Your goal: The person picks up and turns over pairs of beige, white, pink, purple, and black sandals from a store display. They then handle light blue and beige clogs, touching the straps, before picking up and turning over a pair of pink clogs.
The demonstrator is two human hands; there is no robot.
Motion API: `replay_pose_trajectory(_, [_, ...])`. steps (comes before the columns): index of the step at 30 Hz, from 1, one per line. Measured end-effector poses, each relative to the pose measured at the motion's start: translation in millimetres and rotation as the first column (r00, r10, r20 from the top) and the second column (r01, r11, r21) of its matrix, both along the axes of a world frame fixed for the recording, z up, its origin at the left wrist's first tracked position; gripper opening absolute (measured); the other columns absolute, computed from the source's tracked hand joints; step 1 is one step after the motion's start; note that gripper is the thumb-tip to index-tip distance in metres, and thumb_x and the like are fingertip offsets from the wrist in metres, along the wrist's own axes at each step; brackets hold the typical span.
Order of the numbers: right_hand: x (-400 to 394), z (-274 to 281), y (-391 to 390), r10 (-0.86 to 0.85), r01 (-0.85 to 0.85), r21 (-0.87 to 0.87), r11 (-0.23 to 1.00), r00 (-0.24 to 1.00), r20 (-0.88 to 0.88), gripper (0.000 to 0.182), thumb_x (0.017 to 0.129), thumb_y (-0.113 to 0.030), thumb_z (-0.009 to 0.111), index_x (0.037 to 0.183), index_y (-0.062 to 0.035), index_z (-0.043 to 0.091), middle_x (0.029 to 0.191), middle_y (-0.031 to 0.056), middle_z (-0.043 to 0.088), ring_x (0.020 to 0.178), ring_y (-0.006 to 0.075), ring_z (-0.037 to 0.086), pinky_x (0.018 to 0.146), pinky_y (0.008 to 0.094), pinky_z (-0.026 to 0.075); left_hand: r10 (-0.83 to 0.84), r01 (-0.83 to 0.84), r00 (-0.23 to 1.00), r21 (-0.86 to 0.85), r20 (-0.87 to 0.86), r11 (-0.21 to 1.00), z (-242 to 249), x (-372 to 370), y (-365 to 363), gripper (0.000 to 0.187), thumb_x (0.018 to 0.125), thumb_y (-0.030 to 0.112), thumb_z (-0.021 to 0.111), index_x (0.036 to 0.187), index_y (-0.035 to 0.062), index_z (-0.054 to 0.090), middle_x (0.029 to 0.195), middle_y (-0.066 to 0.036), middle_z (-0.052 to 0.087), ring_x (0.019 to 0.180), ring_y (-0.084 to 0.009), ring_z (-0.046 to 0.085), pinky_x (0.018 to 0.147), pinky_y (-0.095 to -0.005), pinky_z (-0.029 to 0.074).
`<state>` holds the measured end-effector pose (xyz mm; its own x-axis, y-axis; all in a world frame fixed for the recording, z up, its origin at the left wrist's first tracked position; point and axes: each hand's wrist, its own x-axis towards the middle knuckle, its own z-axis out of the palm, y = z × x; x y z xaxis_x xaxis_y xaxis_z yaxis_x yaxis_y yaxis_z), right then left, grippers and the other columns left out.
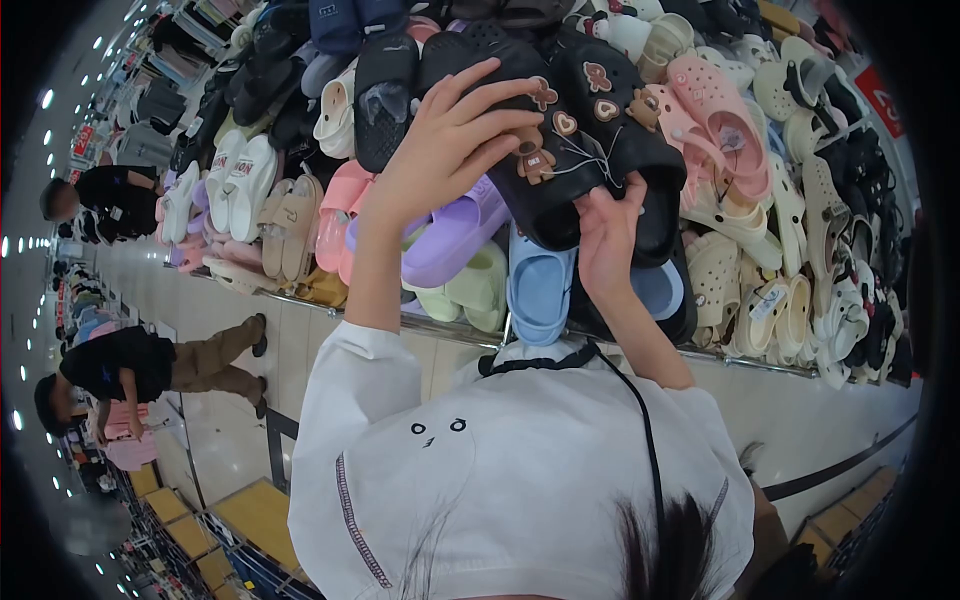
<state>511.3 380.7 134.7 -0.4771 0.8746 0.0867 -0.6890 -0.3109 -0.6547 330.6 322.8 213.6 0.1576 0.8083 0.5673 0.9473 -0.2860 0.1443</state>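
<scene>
A pair of black clogs (540, 205) with brown bear and heart charms is tied together by a thin pale cord. My left hand (460, 135) lies across the left clog with its fingers stretched out and spread. My right hand (607, 235) grips the near edges of the pair, where the two clogs meet, with part of its fingers hidden. Beneath and beside them are a purple slide (455, 235), a light blue clog (540, 290) and a black slide (385, 105).
A display heaped with sandals and clogs has a metal front rail (450, 328). Pink clogs (722, 125) and white slides (240, 175) lie to either side. Two people in black tops, one walking (125, 375), are at the left. Wooden shelving (255, 520) stands at the lower left.
</scene>
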Motion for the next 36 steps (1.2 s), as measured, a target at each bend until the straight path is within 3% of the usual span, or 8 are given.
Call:
replay_pose_trajectory(4, [4.4, -7.8, -2.3, -0.014, 0.012, 0.039, 0.999, 0.999, 0.049, 0.056, 0.083, -0.004, 0.051, 0.128, -0.0081, 0.018, 0.098, 0.0108, 0.052, 0.093, 0.0135, 0.049, 0.087, 0.0249, 0.037, 0.093, -0.087, 0.993, 0.074, -0.073, 0.993, 7.3, 15.9, 2.8, 0.026, 0.077, 0.022, 0.064, 0.102, 0.0166, 0.065, 0.126, 0.003, 0.051, 0.124, -0.0254, 0.038, 0.102, -0.0408, 0.029])
replay_pose_trajectory(10, [8.3, -10.3, -2.6, 0.079, -0.095, 0.196, 0.976, 0.993, 0.090, 0.058, 0.083, -0.003, 0.051, 0.129, -0.0077, 0.017, 0.109, 0.0186, 0.053, 0.095, 0.0158, 0.054, 0.086, 0.0273, 0.040, 0.148, -0.159, 0.973, -0.046, -0.178, 0.986, 5.0, 20.8, 6.8, 0.020, 0.075, 0.026, 0.066, 0.093, 0.0174, 0.068, 0.128, 0.004, 0.050, 0.126, -0.0220, 0.036, 0.105, -0.0510, 0.021])
replay_pose_trajectory(20, [11.9, -10.8, -3.9, 0.088, -0.121, 0.267, 0.956, 0.988, 0.130, 0.062, 0.083, -0.002, 0.051, 0.131, -0.0083, 0.013, 0.113, 0.0214, 0.051, 0.101, 0.0199, 0.054, 0.089, 0.0310, 0.042, 0.181, -0.180, 0.976, 0.017, -0.118, 0.984, -1.8, 29.2, 7.5, 0.024, 0.073, 0.029, 0.068, 0.092, 0.0146, 0.065, 0.120, 0.003, 0.054, 0.121, -0.0212, 0.042, 0.105, -0.0527, 0.019])
replay_pose_trajectory(22, [12.6, -11.0, -5.9, 0.091, -0.127, 0.264, 0.956, 0.985, 0.145, 0.062, 0.083, -0.001, 0.051, 0.131, -0.0083, 0.013, 0.114, 0.0212, 0.050, 0.101, 0.0199, 0.054, 0.089, 0.0309, 0.042, 0.150, -0.151, 0.989, 0.079, 0.012, 0.985, 3.5, 34.1, 9.9, 0.029, 0.074, 0.029, 0.068, 0.097, 0.0143, 0.063, 0.116, 0.001, 0.056, 0.118, -0.0226, 0.045, 0.103, -0.0462, 0.026])
replay_pose_trajectory(28, [11.3, -15.8, -14.1, 0.109, -0.162, 0.383, 0.909, 0.981, 0.158, 0.067, 0.081, 0.000, 0.054, 0.133, -0.0060, 0.013, 0.115, 0.0195, 0.047, 0.103, 0.0195, 0.052, 0.090, 0.0309, 0.041, 0.042, -0.040, 0.999, 0.187, -0.010, 0.982, 10.9, 41.0, 42.9, 0.034, 0.078, 0.024, 0.064, 0.111, 0.0150, 0.059, 0.117, 0.001, 0.057, 0.116, -0.0221, 0.047, 0.094, -0.0370, 0.034])
replay_pose_trajectory(30, [11.5, -15.8, -17.7, 0.079, -0.132, 0.399, 0.908, 0.986, 0.148, 0.067, 0.080, -0.001, 0.055, 0.133, -0.0045, 0.012, 0.117, 0.0199, 0.045, 0.105, 0.0200, 0.050, 0.090, 0.0311, 0.040, -0.005, 0.014, 0.998, 0.156, -0.056, 0.988, 11.3, 33.8, 53.9, 0.036, 0.080, 0.019, 0.061, 0.116, 0.0160, 0.056, 0.119, 0.002, 0.056, 0.117, -0.0215, 0.047, 0.095, -0.0376, 0.034])
replay_pose_trajectory(32, [14.2, -17.8, -16.7, 0.093, -0.150, 0.378, 0.914, 0.982, 0.164, 0.068, 0.080, -0.002, 0.055, 0.133, -0.0039, 0.011, 0.117, 0.0208, 0.044, 0.106, 0.0205, 0.050, 0.091, 0.0311, 0.039, -0.216, 0.215, 0.975, -0.029, -0.046, 0.976, 7.1, 25.6, 62.8, 0.036, 0.081, 0.020, 0.060, 0.117, 0.0170, 0.056, 0.121, 0.004, 0.055, 0.119, -0.0212, 0.046, 0.095, -0.0377, 0.034])
replay_pose_trajectory(36, [16.2, -18.3, -15.5, 0.067, -0.124, 0.394, 0.911, 0.986, 0.155, 0.069, 0.081, -0.002, 0.055, 0.133, -0.0037, 0.010, 0.117, 0.0211, 0.044, 0.106, 0.0209, 0.050, 0.091, 0.0309, 0.039, -0.244, 0.239, 0.967, -0.074, -0.069, 0.968, 19.2, 29.6, 69.6, 0.029, 0.081, 0.026, 0.059, 0.108, 0.0149, 0.059, 0.107, 0.001, 0.059, 0.107, -0.0211, 0.051, 0.095, -0.0374, 0.033])
